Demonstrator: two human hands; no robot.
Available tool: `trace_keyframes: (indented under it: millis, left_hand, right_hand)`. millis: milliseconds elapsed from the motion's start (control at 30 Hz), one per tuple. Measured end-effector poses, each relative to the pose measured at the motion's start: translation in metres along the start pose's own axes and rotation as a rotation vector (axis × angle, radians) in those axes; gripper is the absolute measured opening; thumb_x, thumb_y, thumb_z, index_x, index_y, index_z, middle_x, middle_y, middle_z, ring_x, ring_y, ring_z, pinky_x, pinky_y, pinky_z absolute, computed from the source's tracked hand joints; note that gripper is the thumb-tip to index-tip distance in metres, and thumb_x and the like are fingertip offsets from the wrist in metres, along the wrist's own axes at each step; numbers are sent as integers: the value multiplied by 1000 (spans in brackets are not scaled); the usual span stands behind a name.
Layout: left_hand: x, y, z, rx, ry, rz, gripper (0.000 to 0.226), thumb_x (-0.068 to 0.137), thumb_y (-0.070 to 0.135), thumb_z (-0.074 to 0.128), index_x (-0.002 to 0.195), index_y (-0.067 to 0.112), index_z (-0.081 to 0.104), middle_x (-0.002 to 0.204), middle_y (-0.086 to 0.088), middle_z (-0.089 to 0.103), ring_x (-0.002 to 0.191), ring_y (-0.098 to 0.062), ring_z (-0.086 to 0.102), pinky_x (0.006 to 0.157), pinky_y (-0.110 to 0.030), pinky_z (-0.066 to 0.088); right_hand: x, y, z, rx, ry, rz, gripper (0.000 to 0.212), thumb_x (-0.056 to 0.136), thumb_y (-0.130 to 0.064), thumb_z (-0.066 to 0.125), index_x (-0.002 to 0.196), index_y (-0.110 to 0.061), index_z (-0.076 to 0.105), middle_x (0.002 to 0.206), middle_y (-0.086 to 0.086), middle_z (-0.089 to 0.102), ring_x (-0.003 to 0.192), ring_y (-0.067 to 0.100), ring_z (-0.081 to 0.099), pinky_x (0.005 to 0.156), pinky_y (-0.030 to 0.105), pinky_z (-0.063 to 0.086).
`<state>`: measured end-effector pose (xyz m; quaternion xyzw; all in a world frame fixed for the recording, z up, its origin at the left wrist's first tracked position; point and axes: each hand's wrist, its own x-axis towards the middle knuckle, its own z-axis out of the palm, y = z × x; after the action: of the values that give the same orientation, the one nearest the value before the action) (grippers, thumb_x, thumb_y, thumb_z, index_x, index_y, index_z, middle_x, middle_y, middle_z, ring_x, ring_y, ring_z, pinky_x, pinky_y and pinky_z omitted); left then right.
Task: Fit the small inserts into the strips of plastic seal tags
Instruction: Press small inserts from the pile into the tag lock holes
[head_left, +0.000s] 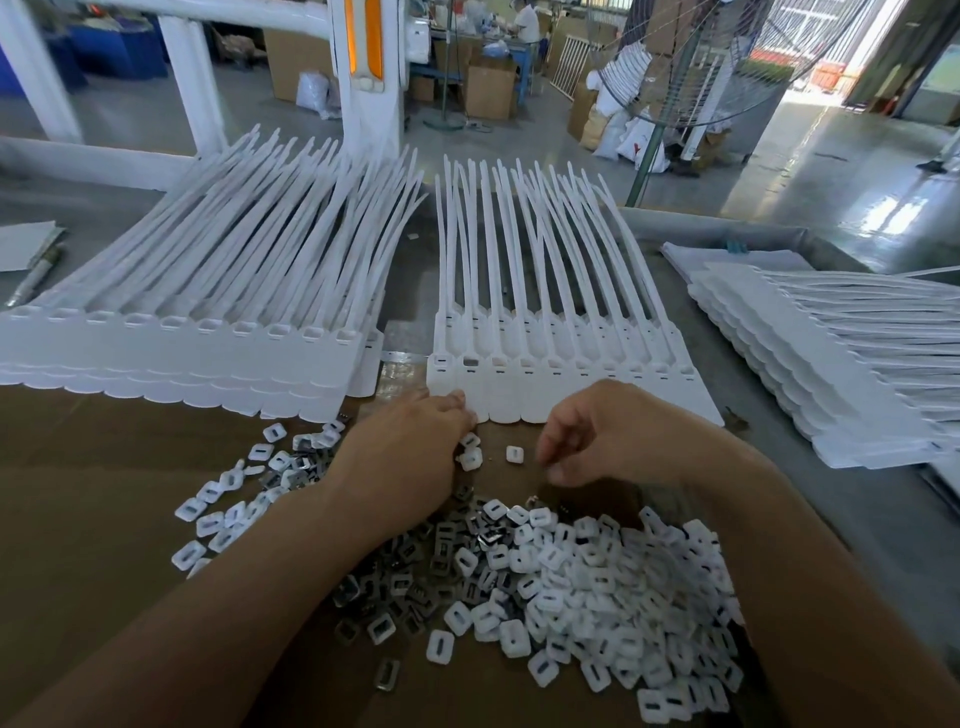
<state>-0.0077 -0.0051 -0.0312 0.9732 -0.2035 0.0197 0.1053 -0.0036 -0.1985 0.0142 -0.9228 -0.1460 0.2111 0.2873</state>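
A white strip of seal tags (571, 384) lies flat in front of me, its tails fanning away. My left hand (410, 452) sits at the strip's near left edge, its fingers curled around small white inserts (471, 457). My right hand (597, 436) hovers just below the strip with fingers bent down and nothing plainly between them. One loose white insert (514, 453) lies on the cardboard between my hands. A big heap of white inserts and metal clips (597, 587) spreads under my forearms.
A tall stack of tag strips (182, 353) stands at the left. Another stack (831, 364) lies at the right. More inserts (234, 493) are scattered at the left on the cardboard sheet (93, 493). A standing fan (701, 62) rises beyond the table.
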Motion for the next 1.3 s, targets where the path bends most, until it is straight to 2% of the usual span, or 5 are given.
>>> trace_keyframes:
  millis: [200,433,1000,1167,1300]
  left_hand:
    - [3,0,2,-8,-23,2,53,86,6,40,136,24,38,148,7,29,132,-13,28,107,-35,30]
    - [1,0,1,-18,-1,5,53,86,4,39,136,24,39,147,7,30,133,-14,29,108,-33,29]
    - [0,1,0,-9,-18,-7,55,86,6,39,138,25,35,148,8,27,135,-15,25,109,-36,28]
    - [-1,0,0,-9,-12,0,55,86,6,40,138,25,35,148,7,27,134,-14,26,108,-35,29]
    - [-2,0,1,-18,-4,5,54,86,6,41,137,24,37,148,7,28,133,-15,27,107,-34,29]
  right_hand:
    - [-9,2,-1,-82,-168,25,21,74,-13,75,74,-31,65,76,-11,66,60,-8,57,59,9,44]
    - [-9,-2,4,-157,-112,15,24,76,-14,72,67,-32,59,70,-15,58,57,-8,51,54,9,38]
    - [-6,-2,12,-239,28,-27,27,79,-14,68,67,-32,52,77,-15,55,70,-1,51,61,13,42]
    - [-8,-2,10,-167,21,-6,27,79,-11,68,68,-34,59,70,-16,60,66,-4,54,60,10,42]
    - [0,-5,1,22,233,-28,23,75,-11,72,65,-29,64,67,-11,66,62,-2,60,62,10,48]
